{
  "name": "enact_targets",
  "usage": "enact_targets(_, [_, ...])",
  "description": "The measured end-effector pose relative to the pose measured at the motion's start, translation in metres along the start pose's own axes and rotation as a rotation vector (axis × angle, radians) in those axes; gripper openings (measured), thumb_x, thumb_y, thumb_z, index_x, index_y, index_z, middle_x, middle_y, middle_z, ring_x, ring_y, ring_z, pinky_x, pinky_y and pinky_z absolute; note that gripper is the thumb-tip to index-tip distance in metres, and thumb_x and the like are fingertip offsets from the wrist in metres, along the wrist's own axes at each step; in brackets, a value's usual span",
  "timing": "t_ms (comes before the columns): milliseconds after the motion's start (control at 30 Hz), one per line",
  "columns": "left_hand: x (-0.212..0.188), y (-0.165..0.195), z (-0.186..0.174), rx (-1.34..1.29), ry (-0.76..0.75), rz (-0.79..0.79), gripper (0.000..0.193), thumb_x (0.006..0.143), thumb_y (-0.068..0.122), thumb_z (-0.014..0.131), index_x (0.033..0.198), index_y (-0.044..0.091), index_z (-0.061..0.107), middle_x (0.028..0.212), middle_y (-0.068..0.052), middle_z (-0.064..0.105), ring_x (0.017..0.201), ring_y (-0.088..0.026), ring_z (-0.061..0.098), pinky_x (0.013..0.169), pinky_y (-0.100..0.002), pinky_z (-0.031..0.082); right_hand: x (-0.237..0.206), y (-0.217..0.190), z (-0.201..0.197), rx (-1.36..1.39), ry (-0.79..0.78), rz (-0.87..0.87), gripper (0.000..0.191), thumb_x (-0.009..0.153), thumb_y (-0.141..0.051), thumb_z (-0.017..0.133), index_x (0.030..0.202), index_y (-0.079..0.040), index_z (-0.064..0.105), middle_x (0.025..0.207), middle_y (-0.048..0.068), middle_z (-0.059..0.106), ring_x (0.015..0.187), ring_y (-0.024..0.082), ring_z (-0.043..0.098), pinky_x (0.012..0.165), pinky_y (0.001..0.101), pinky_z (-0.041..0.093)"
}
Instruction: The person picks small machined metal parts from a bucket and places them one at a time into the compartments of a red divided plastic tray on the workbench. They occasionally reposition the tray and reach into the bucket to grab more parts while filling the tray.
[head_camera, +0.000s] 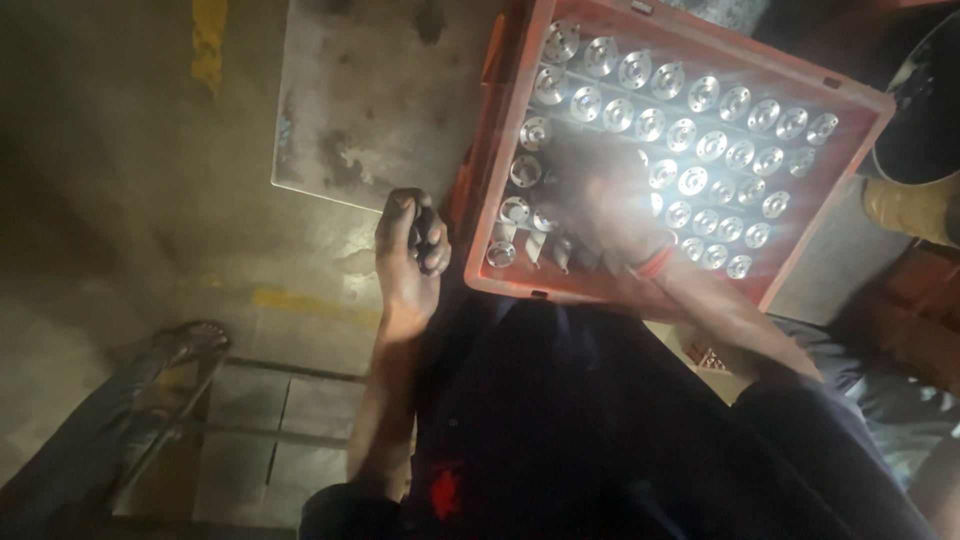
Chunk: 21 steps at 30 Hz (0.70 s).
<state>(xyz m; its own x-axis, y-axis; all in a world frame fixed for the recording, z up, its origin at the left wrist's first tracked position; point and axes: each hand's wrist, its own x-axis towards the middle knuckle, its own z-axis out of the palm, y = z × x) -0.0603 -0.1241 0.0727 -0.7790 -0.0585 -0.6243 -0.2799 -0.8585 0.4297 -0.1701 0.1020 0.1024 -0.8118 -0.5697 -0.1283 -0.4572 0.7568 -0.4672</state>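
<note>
The person's left hand (410, 245) hangs just outside the near left corner of an orange plastic crate (860, 135), its fingers curled tight around a small dark part (428, 238) that I can't make out any better in this gloom. The right hand (605, 195) is down inside the crate, over the lower middle rows, but a hard glare and blur wash it out, so I cannot tell whether it is open or closed, or whether it has anything in it; a red band (655, 262) shows at its wrist. The crate is packed with round, shiny metal flanged pieces (700, 135) standing in neat rows, and a few more lie tipped over along the near wall. Beyond the left hand lies a stained grey metal plate (350, 110) on the concrete floor (130, 200), which carries worn yellow paint marks.
</note>
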Motion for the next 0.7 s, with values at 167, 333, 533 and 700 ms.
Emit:
enact_targets(167, [0.005,0.001,0.004,0.050,-0.008,-0.009,0.014,0.109,0.023,0.052,0.106,0.010,0.056,0.073,0.000,0.049,0.051,-0.007,0.037,0.047,-0.023,0.030,-0.006,-0.002,0.012,-0.097,0.116,-0.024,0.043,0.077,-0.014,0.077,0.118,-0.008,0.068,0.110,0.015,0.065,0.099,0.035,0.061,0.079,0.0467,0.048])
enact_targets(333, [0.013,0.003,0.007,0.051,-0.043,0.004,0.017,0.110,0.025,0.051,0.110,0.009,0.058,0.074,0.001,0.048,0.052,-0.007,0.038,0.045,-0.022,0.028,-0.014,-0.001,-0.003,0.191,-0.059,0.005,0.043,0.092,-0.001,0.066,0.135,-0.001,0.065,0.104,0.014,0.067,0.087,0.029,0.066,0.071,0.0448,0.052])
enact_targets(533, [0.026,0.005,0.015,0.185,-0.027,0.016,0.028,0.110,0.029,0.049,0.117,0.004,0.060,0.076,0.002,0.050,0.053,-0.006,0.039,0.045,-0.021,0.030,-0.019,0.013,0.016,0.394,-0.300,0.575,0.027,0.104,-0.011,0.059,0.129,-0.009,0.070,0.093,0.010,0.074,0.071,0.021,0.069,0.061,0.0329,0.055])
enact_targets(700, [0.034,0.002,0.022,0.250,-0.074,0.010,0.031,0.108,0.033,0.053,0.121,0.006,0.058,0.076,0.001,0.052,0.053,-0.005,0.040,0.045,-0.021,0.031,-0.023,0.030,0.029,0.605,0.061,0.767,0.019,0.101,-0.018,0.072,0.114,-0.006,0.077,0.087,0.012,0.075,0.068,0.018,0.066,0.055,0.0345,0.048])
